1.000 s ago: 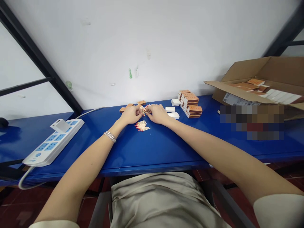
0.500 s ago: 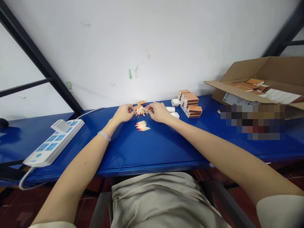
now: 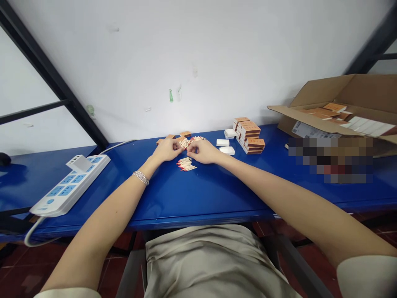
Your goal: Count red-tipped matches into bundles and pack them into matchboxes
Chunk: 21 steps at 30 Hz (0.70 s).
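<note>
Against the wall side of the blue table lies a jumbled heap of matches (image 3: 198,139), partly covered by my hands. My left hand (image 3: 167,150) is curled at the heap's left edge, thumb and fingers closed around match ends. My right hand (image 3: 203,152) has its fingertips pinched together on matches at the near side of the heap. How many matches each hand holds is hidden. Closer to me, a small bundle of matches (image 3: 186,164) lies roughly lined up, red heads to the left. Orange matchboxes (image 3: 185,134) lie behind my left hand.
White matchbox trays (image 3: 227,150) lie right of my right hand, beside stacked matchboxes (image 3: 249,133). An open cardboard box (image 3: 285,111) holding more matchboxes stands at the far right. A white power strip (image 3: 70,188) lies on the left of the blue table (image 3: 173,203).
My right hand has moved left and nearer me, uncovering the back of the heap and the white trays. My left hand has shifted slightly right, showing more orange matchboxes behind it.
</note>
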### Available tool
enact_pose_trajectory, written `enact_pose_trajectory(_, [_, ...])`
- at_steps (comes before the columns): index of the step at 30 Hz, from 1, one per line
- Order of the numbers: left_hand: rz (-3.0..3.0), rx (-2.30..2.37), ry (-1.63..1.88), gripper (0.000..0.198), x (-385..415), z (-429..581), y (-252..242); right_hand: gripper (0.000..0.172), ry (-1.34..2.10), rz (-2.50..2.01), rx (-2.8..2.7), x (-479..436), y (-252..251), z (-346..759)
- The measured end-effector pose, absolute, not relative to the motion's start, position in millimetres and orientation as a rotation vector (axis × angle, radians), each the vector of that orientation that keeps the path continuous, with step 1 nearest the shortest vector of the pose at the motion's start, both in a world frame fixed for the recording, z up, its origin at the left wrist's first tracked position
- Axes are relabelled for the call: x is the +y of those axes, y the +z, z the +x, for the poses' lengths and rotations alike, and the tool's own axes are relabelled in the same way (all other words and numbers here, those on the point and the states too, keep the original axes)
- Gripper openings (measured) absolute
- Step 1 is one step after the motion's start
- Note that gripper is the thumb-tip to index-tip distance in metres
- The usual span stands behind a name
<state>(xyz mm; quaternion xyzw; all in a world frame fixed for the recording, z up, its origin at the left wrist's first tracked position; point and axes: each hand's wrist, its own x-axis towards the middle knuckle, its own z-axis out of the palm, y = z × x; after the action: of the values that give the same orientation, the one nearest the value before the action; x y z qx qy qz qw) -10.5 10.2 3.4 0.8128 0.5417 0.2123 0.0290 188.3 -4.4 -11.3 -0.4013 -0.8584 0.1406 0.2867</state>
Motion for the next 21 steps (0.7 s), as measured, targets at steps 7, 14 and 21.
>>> enact_pose_trajectory(7, [2.528,1.659,0.605,0.013,8,0,4,0.012,0.258,-1.264,-2.255,-2,-6,194])
enact_pose_trajectory(14, [2.495,1.673,0.527,0.013,8,-1,9,0.011,0.228,-1.31,-2.243,-1,-7,194])
enact_pose_trajectory(21, [2.634,1.38,0.587,0.018,1,-3,15,0.017,0.25,-1.19,-2.217,2,-11,195])
